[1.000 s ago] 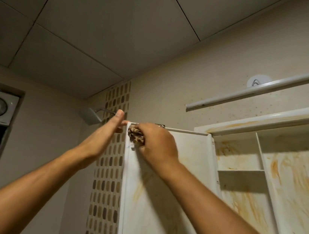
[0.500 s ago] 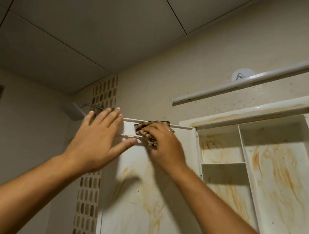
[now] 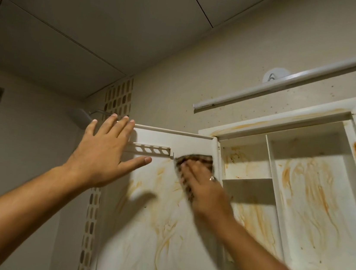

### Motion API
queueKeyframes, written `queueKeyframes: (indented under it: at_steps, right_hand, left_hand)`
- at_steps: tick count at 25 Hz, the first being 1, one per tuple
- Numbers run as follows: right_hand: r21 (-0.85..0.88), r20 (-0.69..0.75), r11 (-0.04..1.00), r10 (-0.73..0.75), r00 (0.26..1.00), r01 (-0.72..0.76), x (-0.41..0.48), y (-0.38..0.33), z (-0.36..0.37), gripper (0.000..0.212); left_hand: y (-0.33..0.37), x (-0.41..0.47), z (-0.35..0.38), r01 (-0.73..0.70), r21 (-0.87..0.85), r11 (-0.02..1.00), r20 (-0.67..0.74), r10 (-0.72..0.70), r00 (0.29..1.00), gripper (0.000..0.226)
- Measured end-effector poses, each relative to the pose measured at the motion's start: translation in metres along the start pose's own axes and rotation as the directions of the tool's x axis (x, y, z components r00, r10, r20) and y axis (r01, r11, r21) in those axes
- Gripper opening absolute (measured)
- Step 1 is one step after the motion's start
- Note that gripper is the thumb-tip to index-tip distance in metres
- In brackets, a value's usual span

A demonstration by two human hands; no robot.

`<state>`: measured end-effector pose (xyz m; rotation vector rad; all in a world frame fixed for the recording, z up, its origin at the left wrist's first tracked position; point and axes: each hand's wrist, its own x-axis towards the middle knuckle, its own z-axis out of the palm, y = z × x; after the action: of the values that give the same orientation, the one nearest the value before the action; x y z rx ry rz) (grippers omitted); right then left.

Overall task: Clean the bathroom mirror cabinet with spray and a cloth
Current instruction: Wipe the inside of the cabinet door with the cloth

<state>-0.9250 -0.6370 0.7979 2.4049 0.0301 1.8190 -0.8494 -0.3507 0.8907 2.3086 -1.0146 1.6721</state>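
Pressing the checked cloth (image 3: 194,158) flat on the open cabinet door (image 3: 159,234), stained inside, near its upper hinge corner, with right hand (image 3: 201,188), fingers straight — resting left hand (image 3: 104,154) on the door's outer edge, fingers spread.

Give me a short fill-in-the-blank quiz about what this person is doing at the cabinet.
The right hand presses a checked ____ against the cabinet door.
That door stands ____.
The ring sits on the ____ hand.
Missing words: cloth; open; right.
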Motion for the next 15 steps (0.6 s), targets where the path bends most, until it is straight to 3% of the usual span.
queueKeyframes:
  at_steps: [2,4,6,9,10,13,14,15]
  right_hand:
    - [0.046,-0.03,0.967,0.253,0.967,-0.251,0.049,0.013,-0.015,0.07]
    - [0.132,-0.045,0.94,0.323,0.945,-0.315,0.053,-0.01,-0.005,0.071]
    - [0.155,0.003,0.969,0.197,0.98,-0.195,0.004,-0.051,0.021,0.075]
    - [0.063,0.064,0.988,-0.142,0.988,0.139,-0.056,-0.06,0.023,0.07]
    - [0.045,0.046,0.987,-0.154,0.987,0.152,-0.047,-0.047,0.018,0.068]
    - [0.108,-0.022,0.967,0.233,0.972,-0.23,-0.002,-0.057,0.005,0.071]
    - [0.125,-0.039,0.964,0.243,0.969,-0.236,0.008,-0.081,0.006,0.072]
    - [0.092,-0.039,0.988,0.128,0.991,-0.124,0.013,-0.103,0.01,0.071]
  left_hand:
    - [0.0,-0.001,-0.004,-0.001,-0.023,1.0,0.0,0.001,1.0,0.116]
    - [0.002,-0.001,-0.006,-0.007,-0.047,0.999,0.023,0.008,1.0,0.115]
    - [0.0,0.0,-0.008,-0.015,-0.071,0.997,0.057,0.019,0.998,0.115]
    - [-0.011,0.0,-0.011,-0.065,-0.092,0.994,0.101,0.074,0.992,0.115]
    - [-0.016,-0.002,-0.012,-0.081,-0.1,0.992,0.099,0.091,0.991,0.114]
    - [-0.024,-0.012,-0.014,-0.092,-0.156,0.983,0.1,0.109,0.989,0.11]
    - [-0.025,-0.015,-0.015,-0.087,-0.176,0.981,0.1,0.106,0.989,0.109]
    - [-0.025,-0.019,-0.015,-0.082,-0.201,0.976,0.094,0.102,0.99,0.108]
